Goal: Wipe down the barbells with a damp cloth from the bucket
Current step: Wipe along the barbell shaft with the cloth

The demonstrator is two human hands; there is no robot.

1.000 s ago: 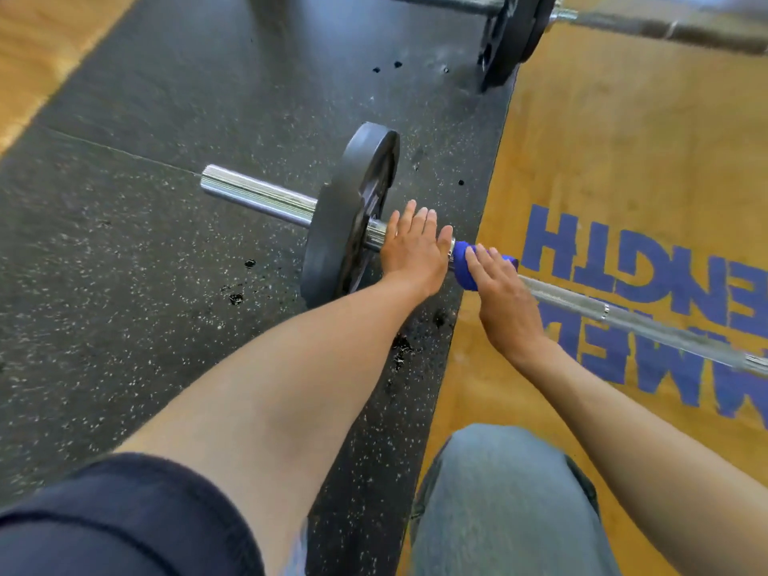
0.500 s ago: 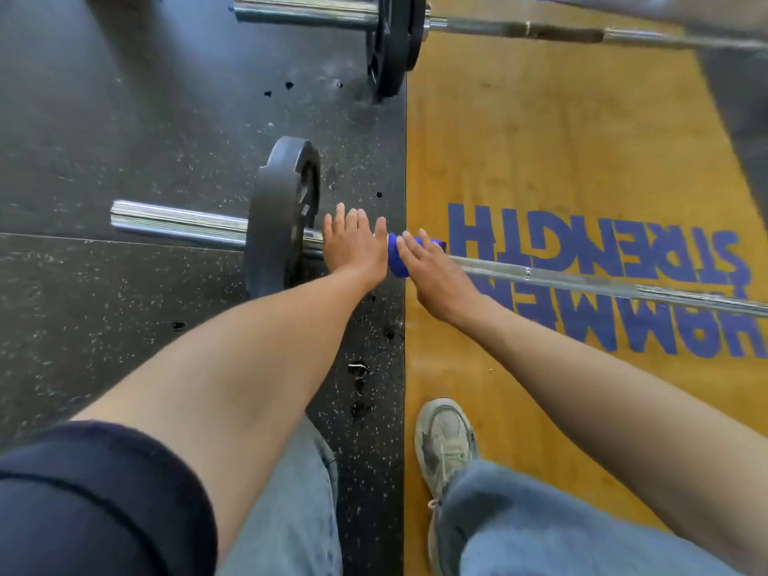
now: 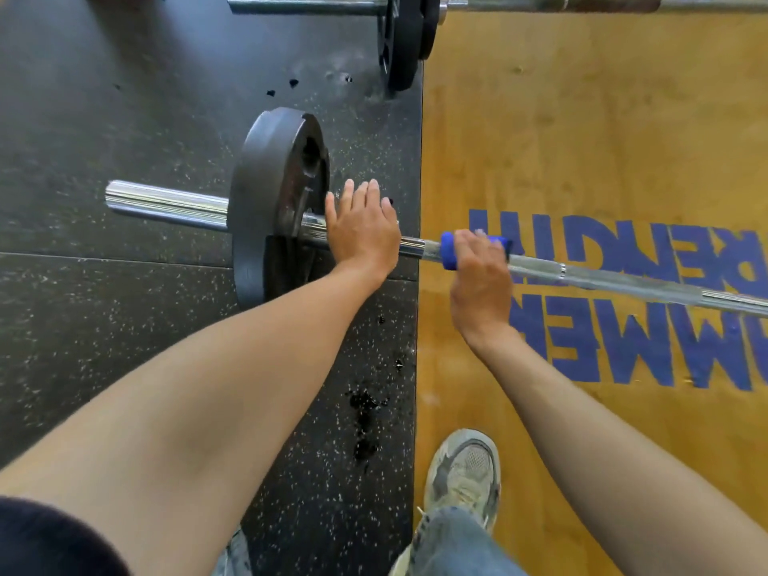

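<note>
Right hand [image 3: 480, 280] clamps blue damp cloth [image 3: 451, 249] around long steel barbell shaft [image 3: 602, 280]. Left hand [image 3: 361, 230], fingers spread flat, rests on shaft beside black round iron plate [image 3: 266, 201].

The near barbell [image 3: 623, 280] runs off the right edge, so its far end is unseen. The right hand [image 3: 480, 280] covers most of the blue cloth [image 3: 449, 249], leaving only its ends showing. The left hand [image 3: 361, 234] hides the shaft beside the black plate [image 3: 266, 201]. The second barbell [image 3: 540, 2] is cut by the top edge, and the blue floor lettering [image 3: 665, 309] is cropped at right.
</note>
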